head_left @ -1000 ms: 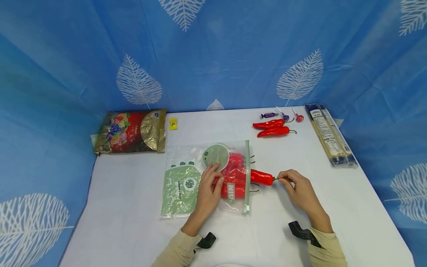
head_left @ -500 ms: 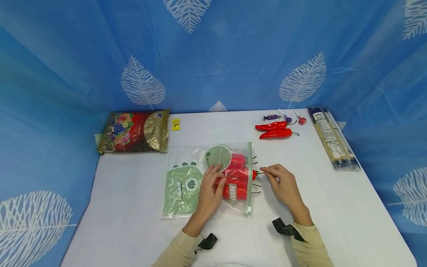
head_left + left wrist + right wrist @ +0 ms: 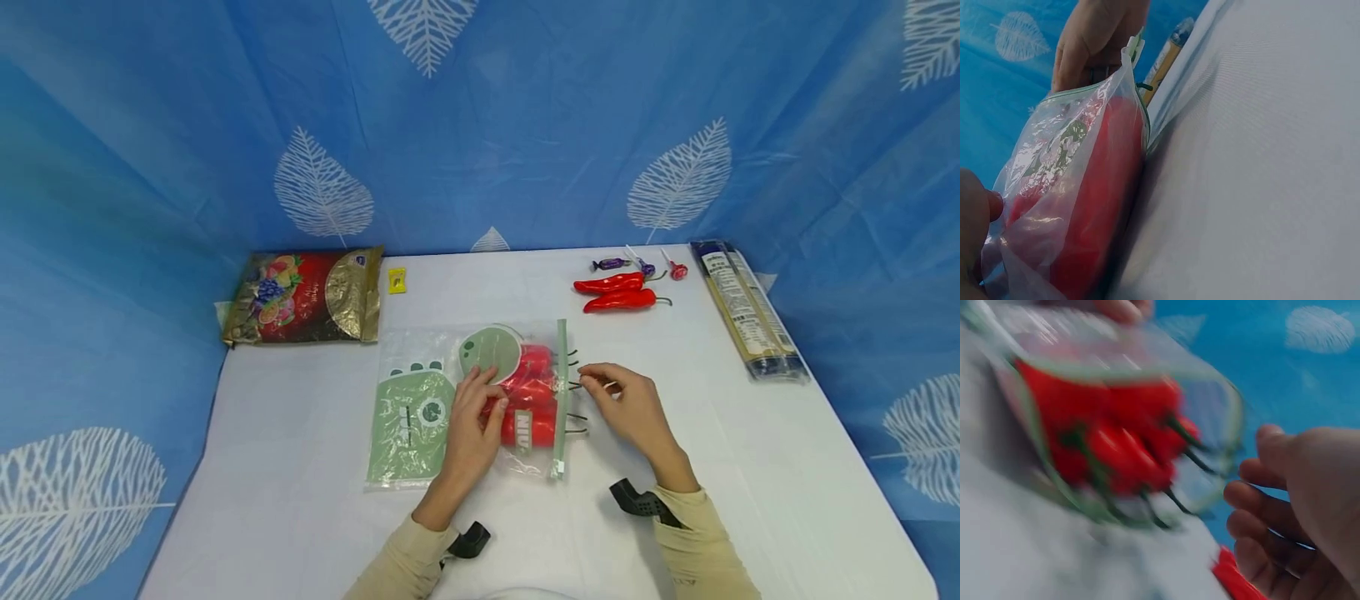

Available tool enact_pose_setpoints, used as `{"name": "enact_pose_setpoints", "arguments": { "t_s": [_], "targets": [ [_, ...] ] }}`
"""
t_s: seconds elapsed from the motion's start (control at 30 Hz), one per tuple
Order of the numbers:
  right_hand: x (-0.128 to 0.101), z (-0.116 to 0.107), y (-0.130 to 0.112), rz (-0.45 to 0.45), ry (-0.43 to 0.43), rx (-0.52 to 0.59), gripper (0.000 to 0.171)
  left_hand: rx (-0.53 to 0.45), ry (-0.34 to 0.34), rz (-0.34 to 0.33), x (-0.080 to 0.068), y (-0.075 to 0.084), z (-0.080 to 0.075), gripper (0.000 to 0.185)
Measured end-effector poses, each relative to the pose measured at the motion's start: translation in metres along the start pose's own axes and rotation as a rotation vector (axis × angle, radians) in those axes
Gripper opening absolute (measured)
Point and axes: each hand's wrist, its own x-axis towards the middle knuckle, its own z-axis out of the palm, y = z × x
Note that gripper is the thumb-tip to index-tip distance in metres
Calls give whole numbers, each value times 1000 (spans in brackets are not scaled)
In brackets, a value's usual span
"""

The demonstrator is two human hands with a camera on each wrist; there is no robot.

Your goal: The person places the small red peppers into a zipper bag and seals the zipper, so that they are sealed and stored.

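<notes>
The left hand (image 3: 471,421) lies flat on the zip bag (image 3: 420,417) near the table's centre, fingers fairly straight and pressing the plastic over the red chili peppers (image 3: 528,392) packed inside. Just at 3 o'clock from the bag's mouth, the right hand (image 3: 628,402) hovers with fingers loosely curled, its fingertips (image 3: 588,375) at the dark stems (image 3: 573,385) that poke out of the opening; whether it pinches a stem cannot be told, and the right wrist view is too blurred to settle it. Further off, at 1 o'clock from the bag, two loose chili peppers (image 3: 618,292) lie side by side, with wrapped candies (image 3: 637,265) just beyond. A long noodle packet (image 3: 742,308) rests at 2 o'clock. At 10 o'clock lies a fruit snack pouch (image 3: 303,296), a small yellow candy (image 3: 396,280) beside it.
</notes>
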Motion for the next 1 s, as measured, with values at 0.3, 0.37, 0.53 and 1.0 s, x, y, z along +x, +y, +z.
{"name": "enact_pose_setpoints", "arguments": {
  "t_s": [0.3,0.37,0.53,1.0],
  "targets": [
    [69,-36,86,325,3,-98,40,7,-10,-51,-6,-3,1,5],
    [86,-38,102,353,-21,-136,48,1,-14,-67,-8,-4,1,6],
    [115,-39,120,340,-30,-248,46,-9,-17,-78,-7,-5,2,6],
    [36,-60,98,378,169,-192,27,-7,-20,-40,0,-4,3,5]
  ]
}}
